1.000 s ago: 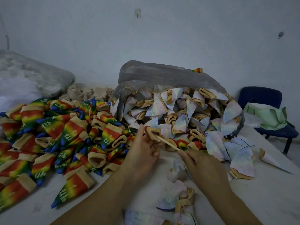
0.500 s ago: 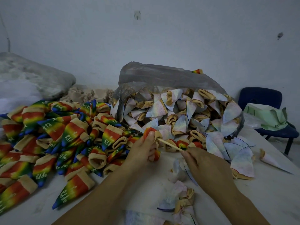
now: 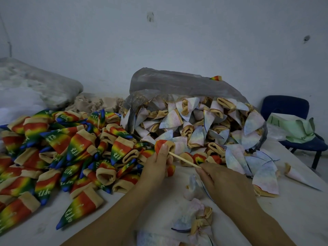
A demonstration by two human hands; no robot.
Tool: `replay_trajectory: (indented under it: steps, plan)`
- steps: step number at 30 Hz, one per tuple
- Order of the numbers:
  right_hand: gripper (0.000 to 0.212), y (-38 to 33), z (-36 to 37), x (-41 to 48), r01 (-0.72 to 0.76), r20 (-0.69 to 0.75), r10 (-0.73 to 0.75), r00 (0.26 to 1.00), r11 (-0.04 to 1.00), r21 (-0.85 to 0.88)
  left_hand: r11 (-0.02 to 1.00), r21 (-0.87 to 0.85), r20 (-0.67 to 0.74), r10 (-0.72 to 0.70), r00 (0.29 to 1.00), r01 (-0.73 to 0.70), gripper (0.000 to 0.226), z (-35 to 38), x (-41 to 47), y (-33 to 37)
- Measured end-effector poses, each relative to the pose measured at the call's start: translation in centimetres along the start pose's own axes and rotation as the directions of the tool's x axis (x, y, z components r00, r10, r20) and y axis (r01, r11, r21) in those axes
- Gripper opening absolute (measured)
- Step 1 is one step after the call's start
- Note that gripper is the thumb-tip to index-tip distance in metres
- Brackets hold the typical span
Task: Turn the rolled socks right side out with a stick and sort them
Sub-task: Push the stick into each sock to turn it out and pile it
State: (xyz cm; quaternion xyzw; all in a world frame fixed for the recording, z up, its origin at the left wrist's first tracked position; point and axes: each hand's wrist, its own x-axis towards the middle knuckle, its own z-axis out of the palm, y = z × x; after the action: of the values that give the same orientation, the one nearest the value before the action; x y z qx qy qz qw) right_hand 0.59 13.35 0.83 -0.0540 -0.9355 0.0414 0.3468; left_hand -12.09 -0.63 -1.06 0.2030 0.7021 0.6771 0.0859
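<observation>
Since a second ago, more red knit has rolled over the tan cuff of the sock [image 3: 160,145]; the left hand [image 3: 157,168] grips it above the table [image 3: 294,212], and the right hand [image 3: 225,181] pinches the thin wooden stick [image 3: 184,159] poked into its opening. Turning seems midway: next, push deeper until the soft cone pops out, then add it to the rainbow pile [image 3: 58,144].

Matt knit cloth socks [image 3: 58,150], a smooth pale wooden stick [image 3: 183,159], a glossy, crinkled clear plastic bag [image 3: 177,84].
</observation>
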Motion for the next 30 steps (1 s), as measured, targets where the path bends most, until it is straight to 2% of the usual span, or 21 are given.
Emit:
replay_trajectory:
  steps: [4, 6, 8, 10, 13, 16, 18, 22, 24, 30]
  plan:
    - [0.016, -0.8, 0.2, -0.2, -0.023, 0.001, 0.023, 1.0, 1.0, 0.008, 0.989, 0.131, 0.034, 0.061, 0.998, -0.065, 0.062, 0.7, -0.4, 0.0]
    - [0.021, -1.5, 0.4, -0.1, -0.09, 0.017, 0.089, 0.996, 0.991, 0.101, 0.987, 0.118, 0.057, 0.107, 0.993, -0.113, 0.058, 1.2, -0.7, 0.2]
    - [0.032, -1.9, 1.3, -0.1, -0.263, 0.167, 0.233, 0.958, 0.946, 0.188, 0.987, 0.093, 0.063, 0.125, 0.99, -0.13, 0.054, 1.5, -0.9, 0.4]
    - [0.034, -1.9, 1.9, 0.0, -0.329, 0.303, 0.282, 0.91, 0.937, 0.115, 0.987, 0.09, 0.065, 0.127, 0.99, -0.133, 0.054, 1.5, -0.9, 0.3]
    - [0.038, -1.7, 1.7, 0.1, -0.294, 0.257, 0.233, 0.938, 0.927, 0.234, 0.992, 0.095, 0.05, 0.083, 0.995, -0.087, 0.056, 1.3, -0.8, -0.2]
    - [0.036, -1.5, 1.1, -0.1, -0.173, 0.2, 0.143, 0.969, 0.975, 0.142, 0.999, -0.026, 0.071, -0.024, 0.997, 0.026, 0.061, 1.0, -0.6, -0.7]
    - [0.035, -1.0, 1.2, -0.1, -0.089, 0.152, 0.066, 0.986, 0.985, 0.15, 0.99, -0.111, 0.079, -0.08, 0.994, 0.088, 0.066, 0.7, -0.2, -0.9]
    - [0.03, -0.6, 0.5, -0.1, -0.043, 0.172, 0.026, 0.985, 0.994, 0.099, 0.926, -0.314, 0.096, -0.191, 0.977, 0.211, 0.06, 0.3, 0.9, -1.2]
    - [0.032, -0.6, 0.3, -0.1, -0.029, 0.165, 0.012, 0.986, 0.994, 0.102, 0.929, -0.307, 0.092, -0.187, 0.978, 0.206, 0.061, 0.3, 1.0, -1.6]
    - [0.028, -0.6, 0.6, -0.1, -0.018, 0.153, 0.001, 0.988, 0.994, 0.106, 0.977, -0.209, 0.063, -0.041, 0.997, 0.054, 0.074, 0.3, 0.3, -1.7]
